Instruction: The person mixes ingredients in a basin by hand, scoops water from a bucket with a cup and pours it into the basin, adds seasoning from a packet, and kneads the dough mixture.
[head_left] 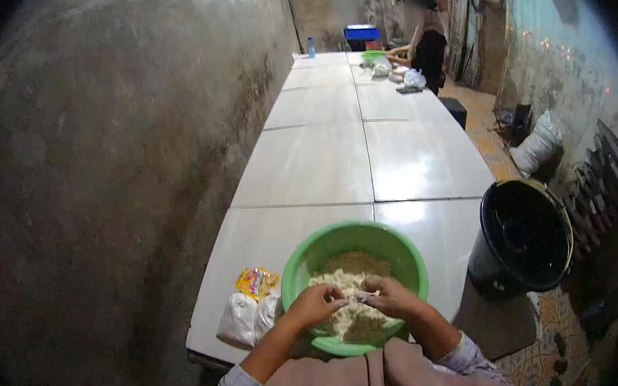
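A green plastic basin (407, 245) stands at the near end of the table, holding a pale crumbly mixture (345, 281) with a browner, finer layer (363, 263) around it. My left hand (319, 304) is inside the basin, fingers bent and closed on some of the pale crumbs. Facing it, my right hand (386, 296) also has its fingertips pinched over the mixture, with white bits stuck to them. The two hands are close together but apart. Left of the basin lie white powder bags (239, 318) and a yellow printed packet (257, 282).
The long white tiled table (314, 163) runs along a bare wall (135, 135). A large black bucket (485, 251) stands at its right. At the far end a person in black (428, 46) works by another green basin (373, 56) and plastic bags (413, 78).
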### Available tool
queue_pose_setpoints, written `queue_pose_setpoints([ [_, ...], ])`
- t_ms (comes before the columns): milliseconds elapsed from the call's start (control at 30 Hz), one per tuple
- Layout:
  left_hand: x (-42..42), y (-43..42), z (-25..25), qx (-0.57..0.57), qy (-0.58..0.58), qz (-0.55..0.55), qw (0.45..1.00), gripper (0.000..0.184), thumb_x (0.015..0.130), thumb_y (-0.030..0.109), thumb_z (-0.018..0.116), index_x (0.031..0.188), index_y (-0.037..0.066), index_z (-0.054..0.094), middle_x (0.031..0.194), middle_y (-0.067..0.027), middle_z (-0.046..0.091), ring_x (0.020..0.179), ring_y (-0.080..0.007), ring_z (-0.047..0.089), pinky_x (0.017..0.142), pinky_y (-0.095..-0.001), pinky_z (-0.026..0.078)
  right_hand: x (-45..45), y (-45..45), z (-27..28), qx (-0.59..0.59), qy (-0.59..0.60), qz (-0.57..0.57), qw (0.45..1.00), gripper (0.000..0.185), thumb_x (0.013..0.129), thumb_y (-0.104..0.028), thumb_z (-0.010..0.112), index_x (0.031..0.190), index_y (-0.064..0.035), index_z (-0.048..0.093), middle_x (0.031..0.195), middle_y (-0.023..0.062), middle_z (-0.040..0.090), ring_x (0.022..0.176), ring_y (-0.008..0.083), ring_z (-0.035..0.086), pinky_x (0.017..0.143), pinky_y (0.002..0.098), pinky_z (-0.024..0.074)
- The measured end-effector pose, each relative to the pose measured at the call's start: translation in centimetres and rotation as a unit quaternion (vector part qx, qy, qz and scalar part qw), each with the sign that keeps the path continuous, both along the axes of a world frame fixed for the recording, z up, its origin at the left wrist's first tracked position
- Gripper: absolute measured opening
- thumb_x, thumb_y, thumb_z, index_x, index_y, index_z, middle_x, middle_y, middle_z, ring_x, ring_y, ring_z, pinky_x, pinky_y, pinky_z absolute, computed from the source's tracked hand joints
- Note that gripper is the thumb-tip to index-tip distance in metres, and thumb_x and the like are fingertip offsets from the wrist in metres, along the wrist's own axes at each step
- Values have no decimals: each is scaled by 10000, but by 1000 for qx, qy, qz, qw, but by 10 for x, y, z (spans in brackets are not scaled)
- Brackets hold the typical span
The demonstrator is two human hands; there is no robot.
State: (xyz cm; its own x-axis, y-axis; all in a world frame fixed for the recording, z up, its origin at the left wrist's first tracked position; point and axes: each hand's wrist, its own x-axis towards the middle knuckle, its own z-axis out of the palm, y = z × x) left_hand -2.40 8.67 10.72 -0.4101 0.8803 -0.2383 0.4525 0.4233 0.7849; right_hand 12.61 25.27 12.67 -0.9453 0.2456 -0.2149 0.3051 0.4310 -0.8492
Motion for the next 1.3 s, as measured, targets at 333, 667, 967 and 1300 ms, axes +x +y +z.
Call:
queue_pose_setpoints([
  [333, 2, -4, -2, 43, -50, -5, 998, 211, 874, 125, 605, 1056, 38, 671, 976, -90, 693, 894, -173, 642, 846, -338, 496, 1, 6, -17, -239, 86, 13, 967, 416, 767, 114, 454, 1148, -17, 556, 1031, 102, 630, 938, 201, 615, 833, 310, 480],
  [667, 4, -6, 6, 36, 13, -44, 998, 282, 816, 226, 696, 1078, 122, 692, 973, -121, 671, 873, -250, 638, 798, -351, 504, 3, 11, -32, -214, 153, 35, 964, 412, 786, 2, 640, 1174, -29, 504, 1091, 76, 534, 896, 158, 578, 762, 300, 495],
  [967, 11, -6, 6, 118, -64, -150, 980, 420, 807, 266, 752, 1196, 149, 646, 1060, -88, 665, 963, -214, 631, 883, -354, 489, 0, -14, 2, 62, 66, 43, 995, 727, 763, -153, 779, 1346, -32, 364, 1321, 222, 458, 1182, 375, 526, 960, 436, 473],
  [1300, 6, -13, 0, 176, 24, -48, 983, 279, 851, 148, 655, 1089, 6, 620, 1006, -126, 634, 898, -236, 608, 832, -361, 487, 3, -7, -7, -223, 97, 106, 964, 783, 844, -223, 718, 1458, -79, 254, 1423, 175, 380, 1138, 265, 518, 870, 372, 510],
])
